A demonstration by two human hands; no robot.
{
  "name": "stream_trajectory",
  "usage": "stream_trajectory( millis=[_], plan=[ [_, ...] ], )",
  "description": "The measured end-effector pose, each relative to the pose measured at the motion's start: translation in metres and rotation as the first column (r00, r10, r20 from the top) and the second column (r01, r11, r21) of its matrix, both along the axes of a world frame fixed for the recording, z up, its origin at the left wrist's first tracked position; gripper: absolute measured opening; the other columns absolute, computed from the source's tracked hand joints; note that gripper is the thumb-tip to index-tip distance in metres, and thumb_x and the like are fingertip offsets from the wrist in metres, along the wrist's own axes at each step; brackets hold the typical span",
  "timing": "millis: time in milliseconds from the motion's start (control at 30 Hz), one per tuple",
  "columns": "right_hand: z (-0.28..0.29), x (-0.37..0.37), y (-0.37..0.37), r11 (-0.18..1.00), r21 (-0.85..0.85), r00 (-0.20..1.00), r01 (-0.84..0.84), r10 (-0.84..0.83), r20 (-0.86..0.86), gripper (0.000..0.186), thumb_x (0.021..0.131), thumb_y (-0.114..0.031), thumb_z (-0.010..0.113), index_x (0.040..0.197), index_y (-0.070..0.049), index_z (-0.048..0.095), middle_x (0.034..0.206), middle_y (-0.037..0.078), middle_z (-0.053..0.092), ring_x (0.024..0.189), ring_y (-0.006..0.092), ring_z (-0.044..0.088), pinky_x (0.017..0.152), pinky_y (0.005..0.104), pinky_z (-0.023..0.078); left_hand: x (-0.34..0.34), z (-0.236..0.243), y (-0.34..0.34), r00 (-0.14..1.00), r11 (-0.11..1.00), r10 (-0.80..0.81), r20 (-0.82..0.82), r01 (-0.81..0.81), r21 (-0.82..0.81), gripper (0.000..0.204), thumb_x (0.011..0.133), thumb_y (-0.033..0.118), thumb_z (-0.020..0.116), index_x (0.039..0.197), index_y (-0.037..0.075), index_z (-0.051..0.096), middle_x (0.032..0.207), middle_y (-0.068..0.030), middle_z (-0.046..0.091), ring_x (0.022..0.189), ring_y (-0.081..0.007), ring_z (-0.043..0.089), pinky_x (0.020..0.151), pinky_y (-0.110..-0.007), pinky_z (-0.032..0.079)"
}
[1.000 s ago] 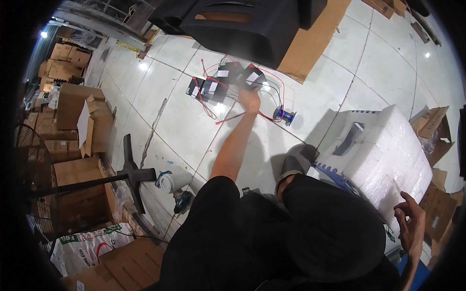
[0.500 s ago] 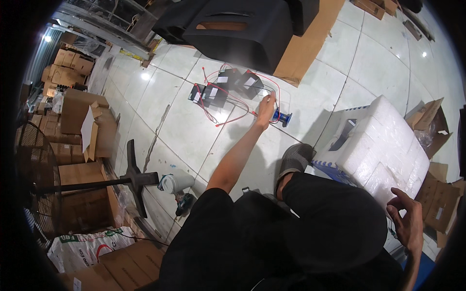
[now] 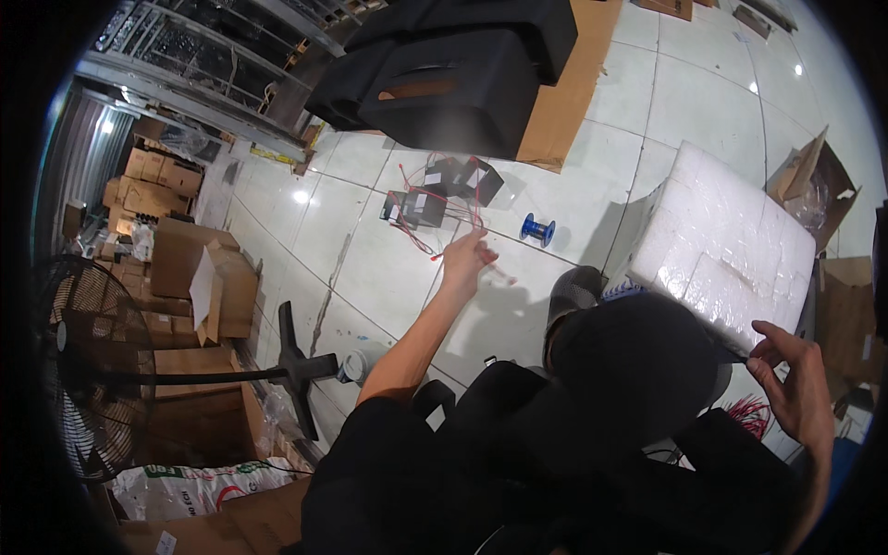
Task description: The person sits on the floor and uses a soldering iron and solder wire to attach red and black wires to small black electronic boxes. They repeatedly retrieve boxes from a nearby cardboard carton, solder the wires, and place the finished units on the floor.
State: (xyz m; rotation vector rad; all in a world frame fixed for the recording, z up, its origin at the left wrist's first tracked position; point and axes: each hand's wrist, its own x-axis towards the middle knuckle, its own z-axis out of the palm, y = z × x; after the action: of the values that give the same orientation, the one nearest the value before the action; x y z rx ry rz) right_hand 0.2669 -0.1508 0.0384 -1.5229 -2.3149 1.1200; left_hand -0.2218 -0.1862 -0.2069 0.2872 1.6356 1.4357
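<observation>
My left hand (image 3: 465, 261) is stretched out over the tiled floor, its fingers closed on a thin red wire (image 3: 495, 271) that sticks out to the right. Beyond it lie several small black boxes (image 3: 435, 190) tangled in red wires, with a blue spool (image 3: 536, 228) to their right. My right hand (image 3: 788, 388) is raised at the lower right, beside a white foam block (image 3: 731, 245). Its thumb and fingers pinch a thin dark piece (image 3: 740, 356); what it is stays unclear. My dark cap and clothes hide the floor under me.
Big black cases (image 3: 453, 69) stand on a cardboard sheet (image 3: 566, 102) at the back. A standing fan (image 3: 79, 370), with its base (image 3: 296, 365), and stacked cardboard boxes (image 3: 185, 277) line the left. A small can (image 3: 351, 367) and a white sack (image 3: 185, 486) lie near me.
My left hand has drawn back from the black boxes toward me, with the red wire in it. My right hand has risen to the foam block's edge.
</observation>
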Motion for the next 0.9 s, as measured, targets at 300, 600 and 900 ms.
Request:
stream_trajectory(
  millis=[300, 600, 900],
  plan=[
    [0.016, 0.014, -0.019, 0.988, 0.151, 0.999, -0.015, 0.022, -0.047, 0.038, 0.083, -0.005, 0.071, 0.118, 0.008, 0.061, 0.085, 0.021, 0.067, 0.074, 0.0299, 0.064, 0.074, 0.0400, 0.051, -0.084, -0.068, -0.075, 0.476, 0.660, -0.730, -0.490, 0.307, -0.685, 0.047, 0.089, 0.034, 0.067, 0.117, -0.004, 0.063, 0.115, -0.0212, 0.062, 0.097, -0.0313, 0.064, 0.088, -0.044, 0.052],
    [0.020, 0.022, -0.033, 0.979, 0.183, 0.996, 0.089, -0.087, -0.020, 0.042, 0.085, -0.006, 0.071, 0.121, 0.012, 0.060, 0.080, 0.016, 0.063, 0.076, 0.0220, 0.060, 0.073, 0.0361, 0.049, -0.054, -0.084, -0.058, 0.038, 0.715, -0.681, -0.731, 0.251, -0.653, 0.053, 0.087, 0.034, 0.068, 0.124, -0.004, 0.058, 0.126, -0.0228, 0.060, 0.120, -0.0375, 0.054, 0.104, -0.044, 0.043],
    [0.013, 0.028, -0.009, 0.976, 0.212, 0.965, -0.040, -0.017, 0.262, 0.037, 0.084, -0.007, 0.071, 0.119, 0.003, 0.064, 0.079, 0.015, 0.064, 0.072, 0.0295, 0.062, 0.072, 0.0381, 0.050, 0.000, -0.137, 0.012, -0.077, 0.530, -0.597, -0.799, 0.710, -0.465, 0.037, 0.084, 0.019, 0.066, 0.117, 0.003, 0.065, 0.116, -0.0196, 0.066, 0.110, -0.0375, 0.058, 0.096, -0.048, 0.045]
  ],
)
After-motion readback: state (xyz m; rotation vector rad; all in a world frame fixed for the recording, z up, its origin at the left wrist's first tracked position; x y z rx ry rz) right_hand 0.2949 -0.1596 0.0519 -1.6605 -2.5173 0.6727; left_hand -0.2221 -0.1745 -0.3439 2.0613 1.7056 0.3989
